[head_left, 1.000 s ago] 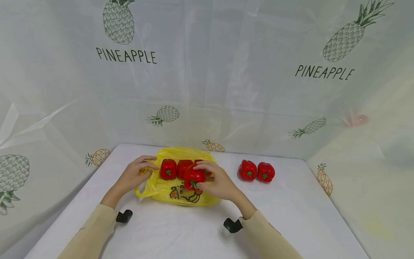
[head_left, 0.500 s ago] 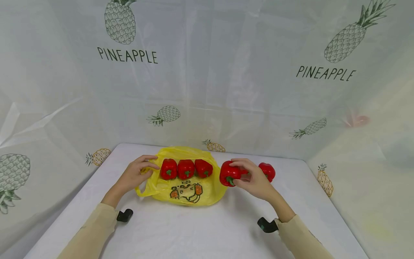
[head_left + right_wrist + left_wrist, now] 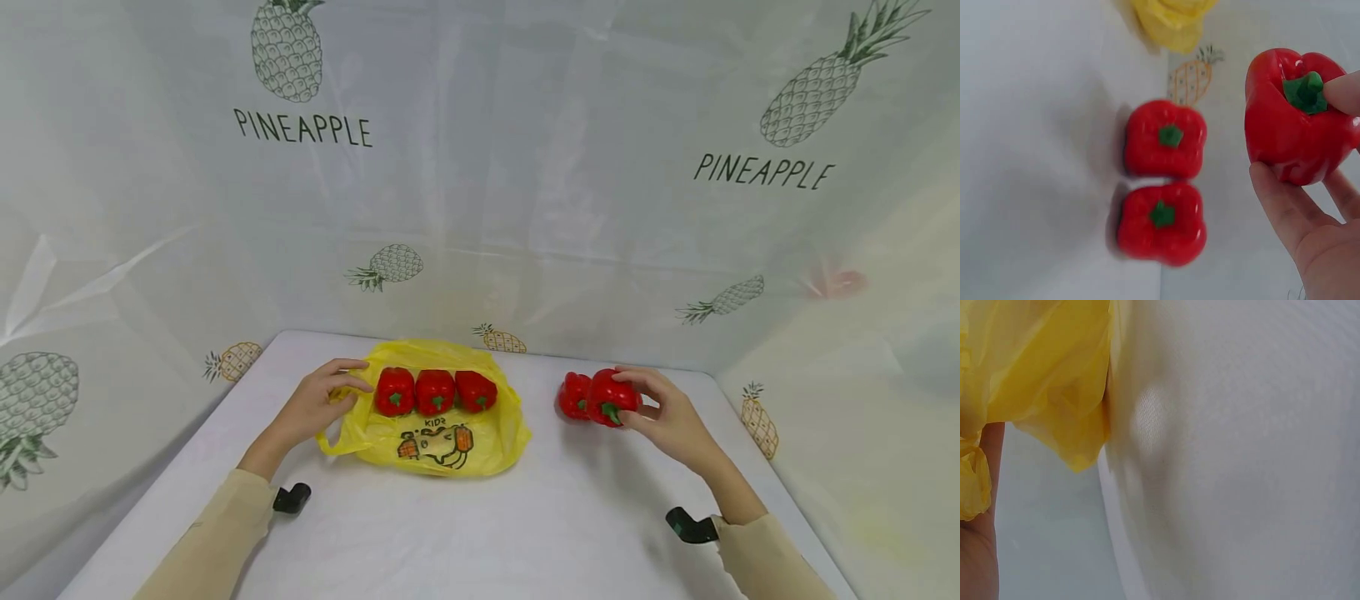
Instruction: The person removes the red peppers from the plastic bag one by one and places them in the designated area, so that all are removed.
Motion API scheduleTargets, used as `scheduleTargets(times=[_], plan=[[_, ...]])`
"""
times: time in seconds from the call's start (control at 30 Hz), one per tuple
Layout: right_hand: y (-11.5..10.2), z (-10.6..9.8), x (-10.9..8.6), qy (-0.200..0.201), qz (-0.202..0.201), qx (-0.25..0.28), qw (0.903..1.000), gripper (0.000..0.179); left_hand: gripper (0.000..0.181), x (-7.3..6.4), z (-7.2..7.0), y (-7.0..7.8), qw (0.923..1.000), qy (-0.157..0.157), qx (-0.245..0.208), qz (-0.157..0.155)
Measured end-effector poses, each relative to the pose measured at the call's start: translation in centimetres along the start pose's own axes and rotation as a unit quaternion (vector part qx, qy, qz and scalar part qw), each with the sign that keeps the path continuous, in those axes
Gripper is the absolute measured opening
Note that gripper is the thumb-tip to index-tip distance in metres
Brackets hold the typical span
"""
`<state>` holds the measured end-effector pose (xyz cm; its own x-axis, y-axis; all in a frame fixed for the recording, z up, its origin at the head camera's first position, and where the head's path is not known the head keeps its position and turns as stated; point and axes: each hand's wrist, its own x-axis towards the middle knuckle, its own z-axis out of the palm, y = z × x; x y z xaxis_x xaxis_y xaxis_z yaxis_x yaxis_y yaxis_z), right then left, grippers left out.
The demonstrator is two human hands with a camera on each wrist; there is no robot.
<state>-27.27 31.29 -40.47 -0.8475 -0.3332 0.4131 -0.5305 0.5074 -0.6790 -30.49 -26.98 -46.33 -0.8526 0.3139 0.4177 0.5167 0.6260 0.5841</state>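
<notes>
My right hand (image 3: pixel 670 421) holds a red bell pepper (image 3: pixel 612 398) up off the table, with a finger on top and the thumb by its green stem. The right wrist view shows this same pepper (image 3: pixel 1294 134) above two others, an upper pepper (image 3: pixel 1165 139) and a lower pepper (image 3: pixel 1162 222), standing side by side on the table. From the head, the held pepper hides one of them. My left hand (image 3: pixel 315 406) grips the left edge of a yellow plastic bag (image 3: pixel 480 446), its film bunched at the fingers (image 3: pixel 994 453). Three red bell peppers (image 3: pixel 435 392) sit in a row inside the bag.
A white-covered table (image 3: pixel 420 533) lies under everything. Behind it hangs a pale curtain (image 3: pixel 480 192) with pineapple prints, closing in both sides too. Black wrist mounts (image 3: pixel 692 527) stick out from the sleeves.
My right hand has carried the held pepper rightward, from over the bag to above the two peppers at the right. The left hand and bag stay nearly still.
</notes>
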Motion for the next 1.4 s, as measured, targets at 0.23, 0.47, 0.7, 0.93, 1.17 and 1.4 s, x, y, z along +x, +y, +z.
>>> scheduleTargets(times=[0.23,0.47,0.7,0.93,1.17,1.4], plan=[[2.5,-2.8,-1.7,0.03,0.032,-0.033,0.9985,0.053,0.026,0.0,-0.1,0.1,1.0,-0.005,-0.004,-0.006],[5.8,-4.8,-2.9,0.04,0.07,-0.048,0.9956,0.05,0.025,0.0,-0.1,0.2,0.9999,-0.008,-0.005,-0.014],[8.2,-5.6,-3.1,0.05,0.097,-0.079,0.991,0.051,0.025,0.0,-0.2,0.3,0.9999,-0.007,-0.003,-0.015],[9.7,-5.7,-2.5,0.034,0.124,-0.078,0.9887,0.054,0.026,-0.1,-0.1,0.1,0.9999,-0.003,-0.001,-0.014],[10.3,-5.4,-2.3,0.014,0.169,-0.075,0.9827,0.054,0.026,0.0,-0.1,0.0,0.9999,-0.004,-0.006,-0.009],[12.0,-4.8,-2.1,0.003,0.197,-0.062,0.9784,0.055,0.026,-0.1,-0.1,0.1,1.0,0.004,0.0,0.0]])
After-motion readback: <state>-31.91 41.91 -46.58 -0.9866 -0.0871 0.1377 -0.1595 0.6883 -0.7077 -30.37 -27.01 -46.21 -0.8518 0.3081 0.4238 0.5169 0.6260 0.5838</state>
